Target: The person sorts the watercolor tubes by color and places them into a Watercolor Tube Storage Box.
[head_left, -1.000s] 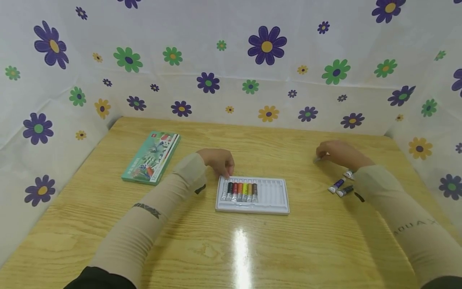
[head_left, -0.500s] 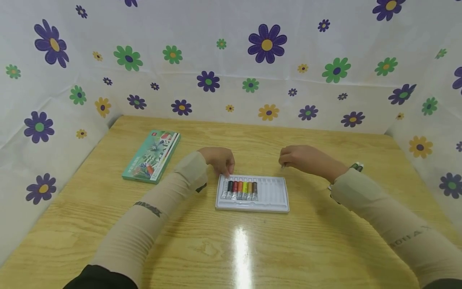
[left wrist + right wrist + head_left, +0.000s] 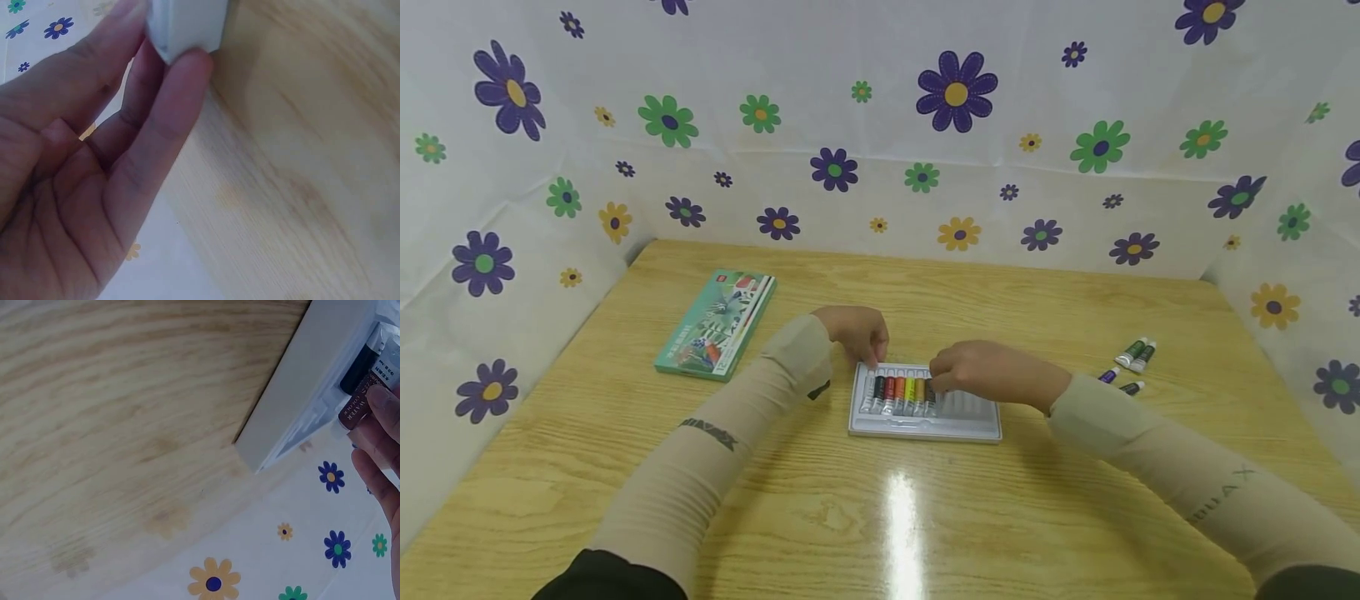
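Note:
A white plastic tray (image 3: pixel 887 432) lies flat on the table, with several paint tubes (image 3: pixel 898 393) in a row in its left half. My left hand (image 3: pixel 855 332) pinches the tray's back-left corner; the left wrist view has thumb and fingers on the white edge (image 3: pixel 194 28). Over the tray's right half is my right hand (image 3: pixel 988 368), which hides some slots there. In the right wrist view its thumb and fingers pinch a paint tube with a brown-red label (image 3: pixel 357 407), beside a darker tube (image 3: pixel 362 367) in the tray.
Two green paint tubes (image 3: pixel 1132 352), a purple tube (image 3: pixel 1108 376) and a dark tube (image 3: pixel 1132 388) lie on the table at right, the last two partly behind the sleeve. A green flat box (image 3: pixel 715 325) lies at the left. Flowered cloth surrounds the table.
My right hand has come leftward from the loose tubes at right to over the tray, carrying the tube. My left hand has stayed at the tray corner.

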Motion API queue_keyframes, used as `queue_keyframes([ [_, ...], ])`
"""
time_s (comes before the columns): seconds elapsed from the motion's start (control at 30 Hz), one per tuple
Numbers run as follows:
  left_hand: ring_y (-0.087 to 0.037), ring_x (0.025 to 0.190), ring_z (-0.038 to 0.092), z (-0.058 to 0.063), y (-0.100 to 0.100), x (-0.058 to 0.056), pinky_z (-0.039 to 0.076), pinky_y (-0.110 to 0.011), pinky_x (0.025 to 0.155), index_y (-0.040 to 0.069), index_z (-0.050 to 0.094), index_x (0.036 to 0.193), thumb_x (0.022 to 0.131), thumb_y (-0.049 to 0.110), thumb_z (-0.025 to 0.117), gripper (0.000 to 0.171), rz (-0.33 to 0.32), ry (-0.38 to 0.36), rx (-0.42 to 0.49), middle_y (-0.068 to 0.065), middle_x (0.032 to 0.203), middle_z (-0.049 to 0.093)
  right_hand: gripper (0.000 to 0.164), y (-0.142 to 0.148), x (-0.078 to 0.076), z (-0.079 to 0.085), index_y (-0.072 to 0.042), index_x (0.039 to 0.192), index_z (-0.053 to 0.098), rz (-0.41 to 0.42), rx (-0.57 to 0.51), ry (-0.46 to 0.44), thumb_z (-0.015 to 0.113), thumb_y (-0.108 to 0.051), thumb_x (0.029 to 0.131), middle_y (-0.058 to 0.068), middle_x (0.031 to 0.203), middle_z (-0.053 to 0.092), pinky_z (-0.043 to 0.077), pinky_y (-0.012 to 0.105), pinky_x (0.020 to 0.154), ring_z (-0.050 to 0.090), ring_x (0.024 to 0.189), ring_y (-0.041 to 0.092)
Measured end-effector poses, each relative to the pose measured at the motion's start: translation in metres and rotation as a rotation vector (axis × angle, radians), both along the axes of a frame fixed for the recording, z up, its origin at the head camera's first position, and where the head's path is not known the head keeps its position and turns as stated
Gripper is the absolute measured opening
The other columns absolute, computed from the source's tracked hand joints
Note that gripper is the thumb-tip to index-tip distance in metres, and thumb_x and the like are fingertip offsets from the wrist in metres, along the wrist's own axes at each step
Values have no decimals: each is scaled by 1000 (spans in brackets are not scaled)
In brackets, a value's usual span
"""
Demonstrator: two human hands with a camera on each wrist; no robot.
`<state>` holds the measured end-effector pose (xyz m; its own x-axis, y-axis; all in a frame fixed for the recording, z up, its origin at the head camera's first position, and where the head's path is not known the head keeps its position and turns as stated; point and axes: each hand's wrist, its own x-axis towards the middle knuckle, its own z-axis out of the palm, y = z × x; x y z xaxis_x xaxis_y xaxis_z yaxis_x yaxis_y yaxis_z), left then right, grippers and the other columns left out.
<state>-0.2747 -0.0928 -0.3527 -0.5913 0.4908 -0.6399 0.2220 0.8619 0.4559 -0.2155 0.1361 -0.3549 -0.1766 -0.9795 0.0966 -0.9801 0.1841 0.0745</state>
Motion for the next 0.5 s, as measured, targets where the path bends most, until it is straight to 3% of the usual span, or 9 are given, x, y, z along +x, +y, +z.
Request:
queue_keyframes([
  [0.3, -10, 72, 57, -2, -2, -2, 55, -22, 68, 10, 62, 78, 82, 3, 69, 11, -18, 2, 7, 0, 82, 57, 18, -6, -2, -8, -15, 92, 73, 54, 9, 37, 70, -5, 78, -3, 91, 68, 53, 22, 77, 64, 83, 10],
  [0.5, -10, 71, 57, 1, -1, 0, 55, -22, 69, 9, 61, 78, 82, 2, 68, 10, -18, 1, 6, 0, 80, 56, 16, -9, -2, -7, -13, 92, 74, 62, 9, 7, 70, -6, 78, -3, 94, 70, 54, 22, 80, 65, 86, 11],
])
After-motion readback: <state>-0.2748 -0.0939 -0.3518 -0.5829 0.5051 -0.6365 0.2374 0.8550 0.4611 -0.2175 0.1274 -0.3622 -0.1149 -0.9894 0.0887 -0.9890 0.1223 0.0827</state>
